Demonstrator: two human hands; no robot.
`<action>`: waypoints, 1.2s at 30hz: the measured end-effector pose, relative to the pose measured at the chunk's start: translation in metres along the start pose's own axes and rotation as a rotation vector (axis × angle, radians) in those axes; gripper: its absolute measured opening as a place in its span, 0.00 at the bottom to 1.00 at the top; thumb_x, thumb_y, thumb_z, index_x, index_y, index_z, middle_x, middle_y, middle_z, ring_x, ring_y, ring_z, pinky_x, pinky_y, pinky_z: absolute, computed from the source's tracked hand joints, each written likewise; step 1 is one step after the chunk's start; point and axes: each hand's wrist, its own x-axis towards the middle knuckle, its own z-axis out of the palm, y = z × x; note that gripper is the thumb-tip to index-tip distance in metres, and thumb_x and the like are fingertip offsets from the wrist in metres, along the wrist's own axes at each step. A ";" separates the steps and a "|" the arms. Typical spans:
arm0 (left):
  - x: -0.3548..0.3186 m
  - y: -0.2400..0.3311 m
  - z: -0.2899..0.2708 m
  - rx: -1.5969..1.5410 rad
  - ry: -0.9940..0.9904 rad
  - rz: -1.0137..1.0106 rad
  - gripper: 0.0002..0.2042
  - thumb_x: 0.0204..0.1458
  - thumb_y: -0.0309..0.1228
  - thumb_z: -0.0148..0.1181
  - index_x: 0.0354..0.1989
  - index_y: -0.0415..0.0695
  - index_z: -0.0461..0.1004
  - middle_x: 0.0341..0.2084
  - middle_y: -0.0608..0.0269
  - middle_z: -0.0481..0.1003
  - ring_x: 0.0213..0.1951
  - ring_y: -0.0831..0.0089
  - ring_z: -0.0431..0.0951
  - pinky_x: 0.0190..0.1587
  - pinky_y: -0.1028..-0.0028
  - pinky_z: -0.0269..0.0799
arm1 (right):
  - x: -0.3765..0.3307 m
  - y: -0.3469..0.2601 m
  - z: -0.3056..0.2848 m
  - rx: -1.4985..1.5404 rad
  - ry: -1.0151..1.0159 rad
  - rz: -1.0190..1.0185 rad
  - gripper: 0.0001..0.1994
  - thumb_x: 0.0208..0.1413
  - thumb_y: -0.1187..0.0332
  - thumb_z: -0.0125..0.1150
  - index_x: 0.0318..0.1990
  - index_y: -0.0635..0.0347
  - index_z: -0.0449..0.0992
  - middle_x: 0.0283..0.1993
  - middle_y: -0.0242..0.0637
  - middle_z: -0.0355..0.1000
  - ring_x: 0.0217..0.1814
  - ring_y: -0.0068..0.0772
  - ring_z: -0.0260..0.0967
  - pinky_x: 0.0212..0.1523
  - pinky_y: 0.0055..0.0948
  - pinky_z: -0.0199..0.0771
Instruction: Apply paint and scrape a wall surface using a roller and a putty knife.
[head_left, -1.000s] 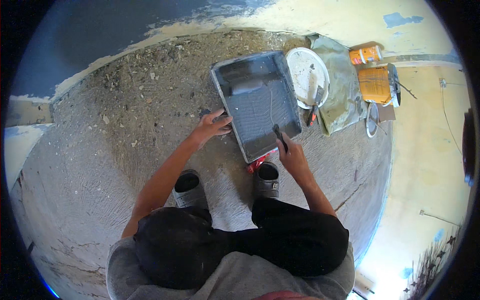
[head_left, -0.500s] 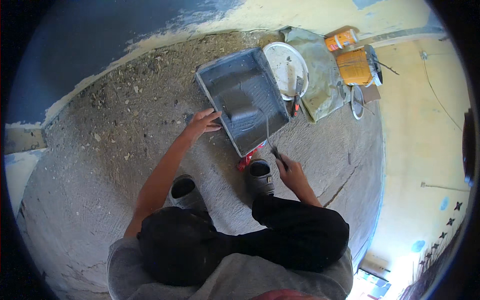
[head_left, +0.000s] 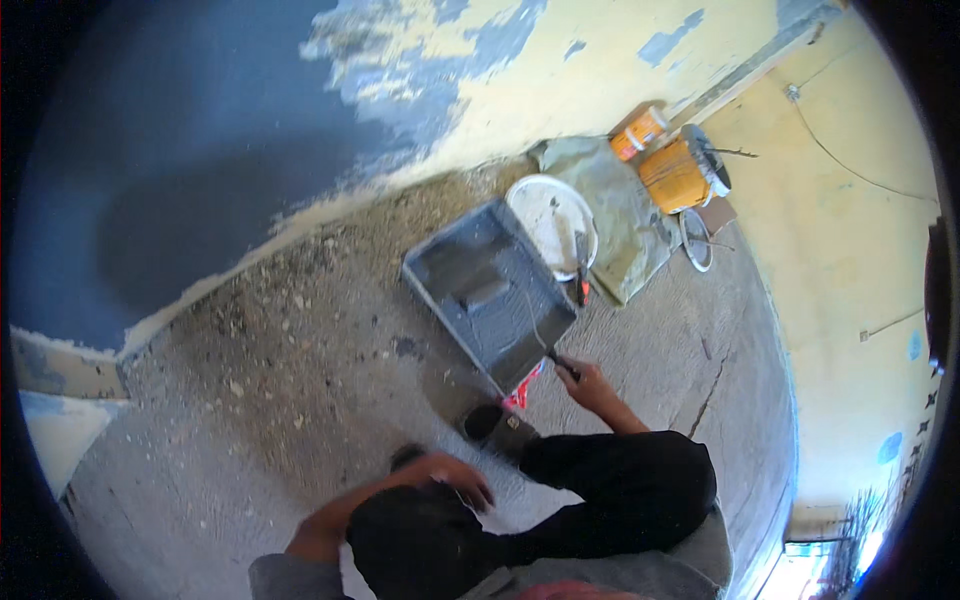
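Observation:
My right hand (head_left: 590, 386) is closed round the dark handle of a paint roller (head_left: 486, 293). The roller's grey-coated sleeve lies in a paint tray (head_left: 548, 338) with dark grey paint, and its bent wire frame runs over the tray's right part. My left hand (head_left: 460, 478) is away from the tray, in front of my left knee; its fingers are loosely stretched, slightly blurred, with nothing visible in them. Under the tray's near corner pokes a red-and-white wrapper (head_left: 521, 388), close to my right shoe (head_left: 496, 428).
Beyond the tray sit a white round lid (head_left: 545, 215), a scraper with an orange-and-black handle (head_left: 582, 275) and a greenish sheet (head_left: 625, 265). Farther right are a yellow bucket (head_left: 672, 178), an orange tub (head_left: 638, 133) and another lid (head_left: 695, 240). A half-painted blue wall (head_left: 230, 130) rises at left.
My left hand has left the tray's edge and drawn back to my knee. The view has tilted up, showing more wall. My right hand still grips the roller in the tray.

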 end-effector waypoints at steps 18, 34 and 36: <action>0.078 -0.082 0.032 -0.507 -0.345 -0.549 0.21 0.61 0.36 0.48 0.59 0.37 0.64 0.50 0.55 0.74 0.51 0.64 0.73 0.54 0.67 0.67 | -0.010 -0.020 0.006 0.043 0.014 0.013 0.14 0.57 0.66 0.58 0.48 0.65 0.74 0.38 0.56 0.74 0.41 0.55 0.74 0.40 0.43 0.75; 0.094 -0.087 0.045 -0.578 -0.393 -0.593 0.21 0.61 0.36 0.48 0.59 0.37 0.64 0.49 0.55 0.74 0.51 0.65 0.73 0.55 0.67 0.67 | 0.010 -0.028 -0.002 0.097 -0.062 0.020 0.14 0.58 0.65 0.55 0.48 0.64 0.73 0.32 0.56 0.74 0.33 0.56 0.74 0.33 0.45 0.72; 0.097 -0.089 0.045 -0.580 -0.398 -0.600 0.21 0.61 0.36 0.48 0.59 0.37 0.64 0.49 0.55 0.75 0.51 0.65 0.73 0.55 0.67 0.67 | 0.012 -0.028 -0.005 0.090 -0.066 0.014 0.15 0.58 0.65 0.55 0.49 0.63 0.73 0.33 0.55 0.74 0.33 0.56 0.74 0.33 0.44 0.72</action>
